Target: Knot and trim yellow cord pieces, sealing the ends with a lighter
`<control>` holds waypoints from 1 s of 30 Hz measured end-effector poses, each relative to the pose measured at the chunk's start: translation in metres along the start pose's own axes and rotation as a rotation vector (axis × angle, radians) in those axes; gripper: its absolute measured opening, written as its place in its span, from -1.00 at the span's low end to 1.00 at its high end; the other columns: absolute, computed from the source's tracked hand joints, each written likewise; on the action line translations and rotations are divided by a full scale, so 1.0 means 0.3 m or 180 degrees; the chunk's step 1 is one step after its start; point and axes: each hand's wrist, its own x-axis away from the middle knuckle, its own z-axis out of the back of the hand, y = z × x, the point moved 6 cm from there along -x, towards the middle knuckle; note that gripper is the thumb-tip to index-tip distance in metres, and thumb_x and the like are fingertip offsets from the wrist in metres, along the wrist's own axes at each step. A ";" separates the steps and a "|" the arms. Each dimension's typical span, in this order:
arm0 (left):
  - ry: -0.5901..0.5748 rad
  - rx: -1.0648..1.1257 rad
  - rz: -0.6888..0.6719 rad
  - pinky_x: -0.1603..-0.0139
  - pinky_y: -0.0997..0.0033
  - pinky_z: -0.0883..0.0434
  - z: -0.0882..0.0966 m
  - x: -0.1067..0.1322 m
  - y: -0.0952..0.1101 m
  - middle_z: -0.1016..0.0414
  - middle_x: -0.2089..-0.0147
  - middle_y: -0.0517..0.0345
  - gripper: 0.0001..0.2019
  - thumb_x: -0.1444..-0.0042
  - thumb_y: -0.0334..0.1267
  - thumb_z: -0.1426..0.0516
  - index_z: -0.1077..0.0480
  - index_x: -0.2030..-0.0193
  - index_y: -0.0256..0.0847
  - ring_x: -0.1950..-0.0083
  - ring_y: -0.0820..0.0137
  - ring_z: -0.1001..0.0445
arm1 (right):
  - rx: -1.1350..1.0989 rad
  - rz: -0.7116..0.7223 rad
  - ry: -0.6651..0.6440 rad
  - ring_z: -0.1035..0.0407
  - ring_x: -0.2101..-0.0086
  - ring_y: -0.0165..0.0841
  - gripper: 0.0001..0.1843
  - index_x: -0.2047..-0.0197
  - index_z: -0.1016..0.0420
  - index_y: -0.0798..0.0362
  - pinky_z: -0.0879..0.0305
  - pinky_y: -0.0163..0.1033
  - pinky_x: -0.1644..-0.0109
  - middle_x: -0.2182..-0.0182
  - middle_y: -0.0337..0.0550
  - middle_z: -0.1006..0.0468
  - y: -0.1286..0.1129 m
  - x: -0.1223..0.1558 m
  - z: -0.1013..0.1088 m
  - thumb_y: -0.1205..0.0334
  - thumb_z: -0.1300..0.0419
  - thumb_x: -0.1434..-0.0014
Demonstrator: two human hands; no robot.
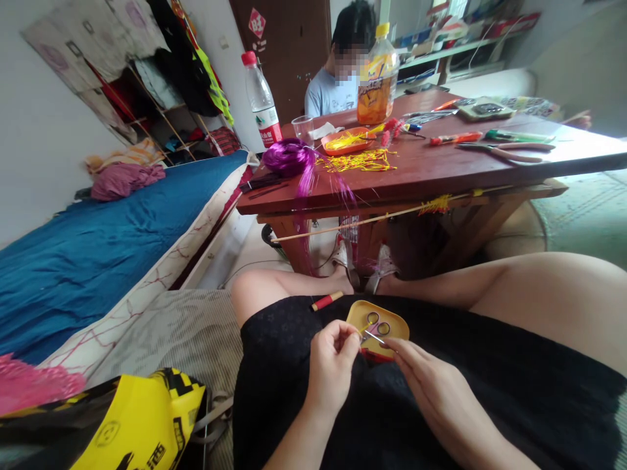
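My left hand point(330, 359) is closed in a pinch on a short yellow strand point(365, 328), its tip pointing up and right. My right hand point(426, 375) holds slim silver tweezers point(375, 337) whose tip meets the strand near my left fingertips. Both hands are over my lap, just above a small yellow tray point(400, 321). Inside the tray lies a pair of small scissors point(379, 328) with dark ring handles. Part of the tray's near side is hidden by my fingers. Beside it on the black cloth rests a red spool point(326, 301) with tan ends.
Ahead stands a dark red table point(416, 153) with purple thread point(289, 158), yellow stems point(360, 161), pliers point(504, 151) and bottles. A thin stick point(343, 225) runs along its near edge. Across the table sits a person point(333, 85). A yellow bag point(132, 418) is at left.
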 end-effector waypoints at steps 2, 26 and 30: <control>-0.0015 -0.0044 -0.0049 0.53 0.55 -0.14 -0.002 0.002 0.006 -0.31 0.56 0.26 -0.91 0.01 -0.31 -0.09 -0.33 0.48 -0.25 0.56 0.53 -0.17 | 0.0179 -0.0048 -0.0064 -0.49 0.23 -0.21 -0.62 0.06 -0.35 0.00 -0.42 -0.19 0.28 0.14 0.00 -0.55 0.004 0.004 -0.010 0.28 0.23 -0.24; -0.0116 -0.0366 -0.0209 0.52 0.55 -0.18 -0.008 0.007 0.013 -0.31 0.53 0.24 -0.89 -0.05 -0.30 -0.07 -0.32 0.45 -0.25 0.54 0.52 -0.20 | 0.0343 -0.0224 -0.0230 -0.50 0.23 -0.19 -0.58 0.07 -0.37 0.04 -0.39 -0.18 0.25 0.15 0.01 -0.56 -0.001 -0.012 -0.014 0.29 0.26 -0.23; -0.0111 -0.0413 -0.0239 0.52 0.55 -0.18 -0.007 0.004 0.014 -0.31 0.53 0.25 -0.89 -0.05 -0.29 -0.05 -0.31 0.44 -0.25 0.54 0.52 -0.20 | 0.0276 -0.0216 -0.0251 -0.49 0.24 -0.18 -0.57 0.06 -0.37 0.06 -0.38 -0.18 0.27 0.15 0.03 -0.55 -0.002 -0.008 -0.012 0.30 0.26 -0.22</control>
